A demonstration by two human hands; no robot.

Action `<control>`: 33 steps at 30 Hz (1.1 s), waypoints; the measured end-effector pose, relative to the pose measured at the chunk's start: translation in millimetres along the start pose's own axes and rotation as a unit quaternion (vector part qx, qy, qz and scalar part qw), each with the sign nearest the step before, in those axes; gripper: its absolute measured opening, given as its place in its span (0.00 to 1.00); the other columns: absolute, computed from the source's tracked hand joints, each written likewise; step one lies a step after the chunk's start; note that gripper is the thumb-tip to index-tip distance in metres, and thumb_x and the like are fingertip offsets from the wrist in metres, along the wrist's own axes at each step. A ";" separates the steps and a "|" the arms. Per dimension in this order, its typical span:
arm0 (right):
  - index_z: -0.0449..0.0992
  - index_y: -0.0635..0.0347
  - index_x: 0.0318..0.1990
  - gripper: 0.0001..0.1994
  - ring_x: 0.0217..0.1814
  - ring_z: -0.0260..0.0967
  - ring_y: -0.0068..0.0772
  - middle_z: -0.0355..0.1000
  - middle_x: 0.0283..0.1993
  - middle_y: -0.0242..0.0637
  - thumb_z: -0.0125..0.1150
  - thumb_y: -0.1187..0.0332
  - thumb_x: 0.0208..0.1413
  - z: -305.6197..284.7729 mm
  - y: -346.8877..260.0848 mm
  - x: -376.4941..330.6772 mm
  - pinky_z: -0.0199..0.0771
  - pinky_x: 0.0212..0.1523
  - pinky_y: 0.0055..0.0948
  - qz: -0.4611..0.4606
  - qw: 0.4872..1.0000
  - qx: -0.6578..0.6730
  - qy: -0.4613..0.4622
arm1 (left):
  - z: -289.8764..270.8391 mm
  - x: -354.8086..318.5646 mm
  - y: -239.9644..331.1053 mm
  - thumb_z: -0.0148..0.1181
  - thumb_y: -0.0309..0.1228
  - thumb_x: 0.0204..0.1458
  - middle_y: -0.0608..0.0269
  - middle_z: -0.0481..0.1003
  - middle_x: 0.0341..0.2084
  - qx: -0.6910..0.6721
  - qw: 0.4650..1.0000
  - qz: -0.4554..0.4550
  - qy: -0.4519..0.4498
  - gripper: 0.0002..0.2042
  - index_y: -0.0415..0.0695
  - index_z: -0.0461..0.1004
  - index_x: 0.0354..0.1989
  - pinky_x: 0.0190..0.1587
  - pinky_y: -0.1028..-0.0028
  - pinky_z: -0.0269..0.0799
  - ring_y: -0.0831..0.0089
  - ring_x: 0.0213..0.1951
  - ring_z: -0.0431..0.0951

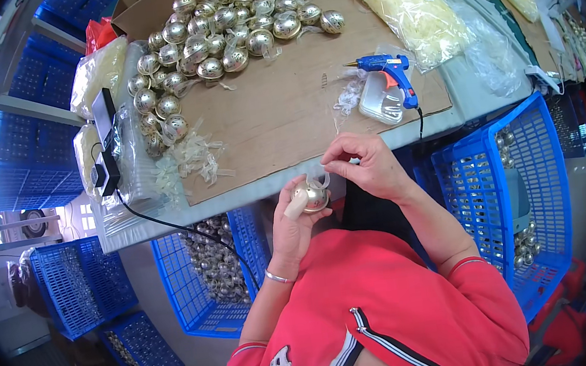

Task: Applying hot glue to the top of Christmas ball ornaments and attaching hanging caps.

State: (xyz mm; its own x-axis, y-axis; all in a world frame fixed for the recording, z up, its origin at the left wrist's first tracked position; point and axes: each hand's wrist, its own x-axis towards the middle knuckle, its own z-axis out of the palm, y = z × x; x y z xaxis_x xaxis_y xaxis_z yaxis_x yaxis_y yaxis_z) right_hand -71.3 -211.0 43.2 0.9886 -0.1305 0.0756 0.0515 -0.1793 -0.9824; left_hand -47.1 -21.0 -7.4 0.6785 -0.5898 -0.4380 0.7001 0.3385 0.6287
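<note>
My left hand (287,233) is closed around a shiny gold ball ornament (318,197) with darker markings, in front of the table's near edge. A pale ribbon (324,179) stands up in a loop from the ball's top. My right hand (377,172) is at the ball's upper right, thumb and forefinger pinched together on the ribbon's end. Beyond my hands, on a sheet of cardboard (279,123), lies a pile of similar ball ornaments (235,59). Cut pale ribbon pieces (200,159) are heaped at the cardboard's left.
A blue glue gun (388,64) rests over a clear plastic tray (379,104) at the right. Bags of cream-coloured material (411,14) lie behind it. Blue crates (536,191) flank me, with ornaments inside. A black cord (174,222) hangs from a power strip (108,173).
</note>
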 end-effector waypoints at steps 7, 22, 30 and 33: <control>0.76 0.65 0.31 0.02 0.32 0.67 0.18 0.71 0.30 0.31 0.61 0.78 0.48 8.2 -13.1 0.1 0.66 0.33 0.17 -0.015 0.999 0.035 0.023 | -11.9 -1.4 -10.3 0.46 0.25 0.57 0.56 0.59 0.54 0.219 0.966 0.125 -0.048 0.18 0.44 0.61 0.57 0.38 0.75 0.75 0.71 0.41 0.72; 0.67 0.63 0.42 0.11 0.29 0.72 0.25 0.72 0.29 0.37 0.58 0.79 0.50 42.7 8.5 -26.5 0.71 0.31 0.23 -0.008 0.997 0.010 0.082 | 8.7 -0.5 13.5 0.43 0.30 0.58 0.57 0.64 0.50 -0.045 0.996 0.059 -0.050 0.35 0.65 0.30 0.68 0.33 0.70 0.71 0.68 0.40 0.71; 0.70 0.63 0.37 0.10 0.28 0.73 0.34 0.72 0.30 0.40 0.61 0.80 0.46 50.3 23.8 -24.5 0.72 0.29 0.24 -0.184 0.965 -0.134 0.130 | 21.7 6.4 13.9 0.50 0.28 0.56 0.57 0.69 0.45 -0.017 0.998 0.065 0.018 0.37 0.63 0.35 0.68 0.35 0.69 0.76 0.68 0.41 0.75; 0.71 0.62 0.37 0.09 0.29 0.73 0.35 0.72 0.30 0.40 0.61 0.80 0.46 41.1 17.6 -25.4 0.72 0.29 0.25 -0.165 0.970 -0.140 0.113 | 15.4 16.6 0.1 0.56 0.24 0.52 0.59 0.70 0.42 0.033 0.994 0.104 0.027 0.40 0.61 0.38 0.68 0.27 0.76 0.75 0.70 0.36 0.77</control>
State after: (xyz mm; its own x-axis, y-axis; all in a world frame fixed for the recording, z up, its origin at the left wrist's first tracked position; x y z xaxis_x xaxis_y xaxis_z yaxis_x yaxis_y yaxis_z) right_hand -89.7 -170.8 17.0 0.8669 -0.2262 0.4443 0.2879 -0.5005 -0.8165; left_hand -39.1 -42.0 -4.7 0.8197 -0.4709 -0.3262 0.5279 0.3998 0.7494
